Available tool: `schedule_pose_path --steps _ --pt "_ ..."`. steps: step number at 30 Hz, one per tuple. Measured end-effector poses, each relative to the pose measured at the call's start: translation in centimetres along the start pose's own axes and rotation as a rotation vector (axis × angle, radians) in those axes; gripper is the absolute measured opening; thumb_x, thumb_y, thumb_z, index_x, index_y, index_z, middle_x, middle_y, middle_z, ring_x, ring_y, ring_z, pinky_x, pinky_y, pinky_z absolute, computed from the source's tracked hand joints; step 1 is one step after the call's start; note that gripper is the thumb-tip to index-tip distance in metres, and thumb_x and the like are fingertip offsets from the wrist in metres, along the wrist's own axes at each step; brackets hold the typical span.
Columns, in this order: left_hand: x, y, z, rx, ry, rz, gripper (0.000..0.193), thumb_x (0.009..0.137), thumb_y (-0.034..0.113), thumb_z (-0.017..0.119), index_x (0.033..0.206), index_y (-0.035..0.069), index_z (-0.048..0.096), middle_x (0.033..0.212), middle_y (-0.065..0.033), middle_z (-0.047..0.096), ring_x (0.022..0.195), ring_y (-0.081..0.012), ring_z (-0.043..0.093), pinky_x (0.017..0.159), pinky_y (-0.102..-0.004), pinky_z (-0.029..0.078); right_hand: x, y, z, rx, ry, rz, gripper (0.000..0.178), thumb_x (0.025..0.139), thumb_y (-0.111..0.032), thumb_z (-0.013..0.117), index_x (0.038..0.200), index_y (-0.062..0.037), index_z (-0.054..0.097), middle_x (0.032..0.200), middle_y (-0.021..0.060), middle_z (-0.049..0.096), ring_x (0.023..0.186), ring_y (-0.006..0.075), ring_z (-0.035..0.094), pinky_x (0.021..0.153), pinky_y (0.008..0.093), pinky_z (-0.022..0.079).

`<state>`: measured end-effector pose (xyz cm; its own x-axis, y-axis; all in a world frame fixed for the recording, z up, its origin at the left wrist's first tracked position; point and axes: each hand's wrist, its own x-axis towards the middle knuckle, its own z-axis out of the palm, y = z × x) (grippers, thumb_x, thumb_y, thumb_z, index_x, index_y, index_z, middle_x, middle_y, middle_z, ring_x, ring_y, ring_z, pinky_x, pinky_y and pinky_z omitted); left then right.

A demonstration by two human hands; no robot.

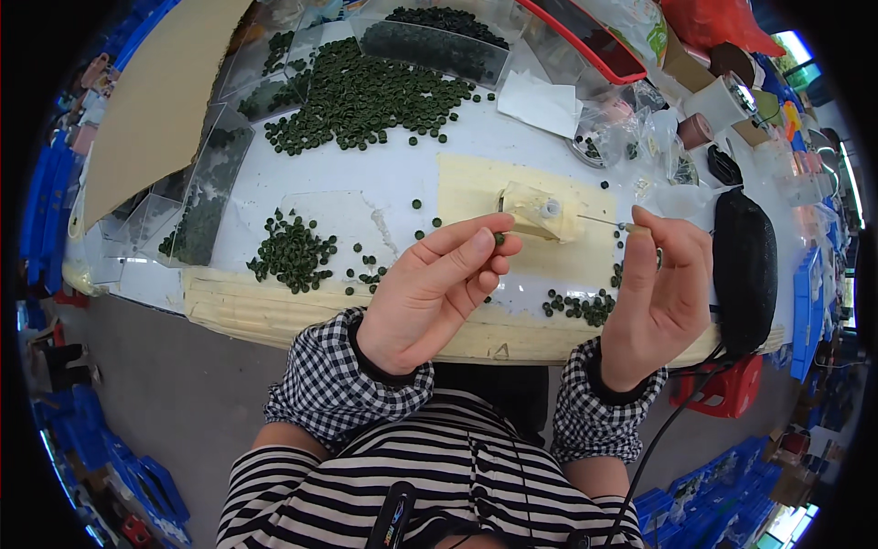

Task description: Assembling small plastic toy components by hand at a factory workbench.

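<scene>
My left hand (pixel 437 284) is closed, thumb against forefinger, on a small dark green round piece (pixel 499 239). To its right, my right hand (pixel 660 302) pinches the near end of a thin metal needle (pixel 599 220), whose tip points left toward a block wrapped in cream tape (pixel 541 212). That block stands on a pale yellow sheet (pixel 466 188), just beyond my fingers. A heap of similar green pieces (pixel 291 253) lies left of my left hand. Another group of them (pixel 581 307) sits between my hands, near the front edge. Whether the held piece has a hole is too small to tell.
A large spread of green pieces (pixel 366 96) covers the back left, beside clear plastic trays (pixel 434 50) and a cardboard sheet (pixel 155 101). A folded white paper (pixel 540 102) lies at the back. To the right are plastic bags (pixel 631 137) and a black pouch (pixel 745 270).
</scene>
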<state>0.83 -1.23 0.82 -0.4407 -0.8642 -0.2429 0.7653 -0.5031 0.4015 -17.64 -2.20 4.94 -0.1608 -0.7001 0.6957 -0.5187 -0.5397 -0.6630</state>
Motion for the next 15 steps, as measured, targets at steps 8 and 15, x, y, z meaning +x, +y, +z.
schedule_pose_path --steps 8,15 --pt "0.1 -0.4 -0.2 0.081 -0.032 -0.006 0.023 0.098 0.014 0.054 0.116 0.001 0.058 0.1 -0.0069 0.063 0.087 -0.0097 0.059 0.079 -0.0192 0.051 -1.4 -0.1 1.2 0.519 -0.222 0.303 0.01 0.093 -0.004 0.058 0.1 0.0031 0.058 0.101 0.0082 0.055 0.089 0.0146 0.057 0.082 0.0269 0.047" --pt "0.2 -0.4 -0.2 0.149 -0.047 -0.029 0.021 0.098 0.02 0.054 0.109 0.002 0.06 0.093 -0.0045 0.064 0.08 -0.0081 0.058 0.073 -0.0193 0.049 -1.3 0.2 1.7 0.67 -0.31 0.361 0.011 0.096 -0.004 0.052 0.103 0.0043 0.053 0.103 0.0095 0.052 0.087 0.0152 0.06 0.079 0.0289 0.053"
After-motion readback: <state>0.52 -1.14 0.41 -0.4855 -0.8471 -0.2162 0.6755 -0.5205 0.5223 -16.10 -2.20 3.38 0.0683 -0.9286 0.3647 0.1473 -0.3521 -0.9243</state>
